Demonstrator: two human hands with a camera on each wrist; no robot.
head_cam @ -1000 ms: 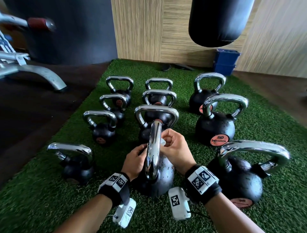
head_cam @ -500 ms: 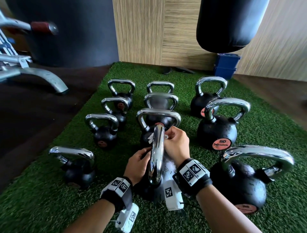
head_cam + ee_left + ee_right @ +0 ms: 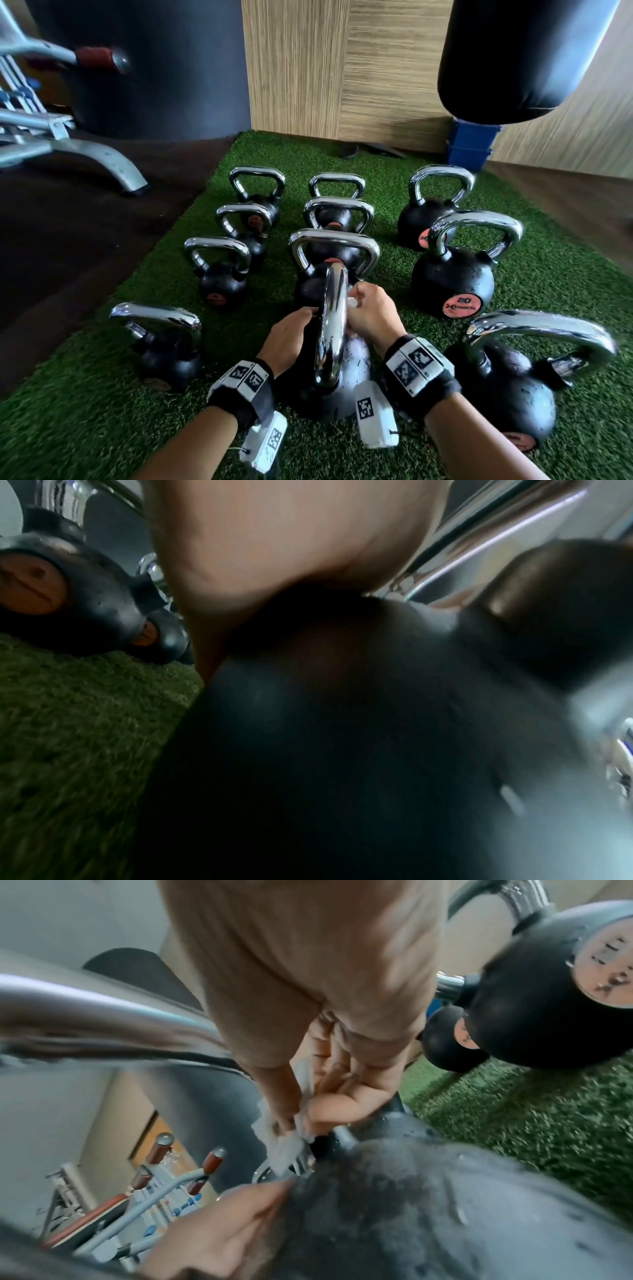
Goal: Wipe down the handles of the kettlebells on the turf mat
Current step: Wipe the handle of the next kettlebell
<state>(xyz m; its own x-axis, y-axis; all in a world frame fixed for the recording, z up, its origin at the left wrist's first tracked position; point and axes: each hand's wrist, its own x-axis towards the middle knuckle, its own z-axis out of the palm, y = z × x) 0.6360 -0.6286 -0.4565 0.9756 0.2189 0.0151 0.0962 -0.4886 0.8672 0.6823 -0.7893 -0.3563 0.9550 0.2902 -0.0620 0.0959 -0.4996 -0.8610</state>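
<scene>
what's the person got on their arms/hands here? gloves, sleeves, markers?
No gloves and no sleeves: both forearms and hands are bare. The left hand and right hand each have a black wristband topped with white tiles printed with square black-and-white fiducial markers. A white camera block carrying its own marker hangs under each wrist; a thin cable loops off the left one.

A green turf mat [image 3: 394, 164] lay on dark flooring [image 3: 85, 240] and carried eleven chrome-handled black kettlebells [image 3: 452, 277] in rough rows, with a blue bin [image 3: 471, 147] at its far right corner.
</scene>
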